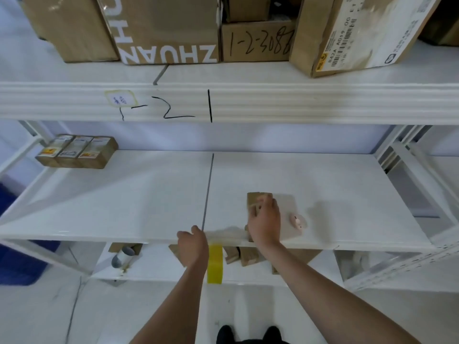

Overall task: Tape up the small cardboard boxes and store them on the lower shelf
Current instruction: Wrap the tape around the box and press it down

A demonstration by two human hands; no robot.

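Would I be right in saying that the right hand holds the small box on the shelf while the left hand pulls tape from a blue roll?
Not quite: the head view shows the tape roll is yellow, not blue. The right hand does hold the small box on the shelf while the left hand pulls tape.

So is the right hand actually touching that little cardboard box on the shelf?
Touching. The head view shows the right hand lying over the small cardboard box, fingers curled on its top, with no gap visible between them.
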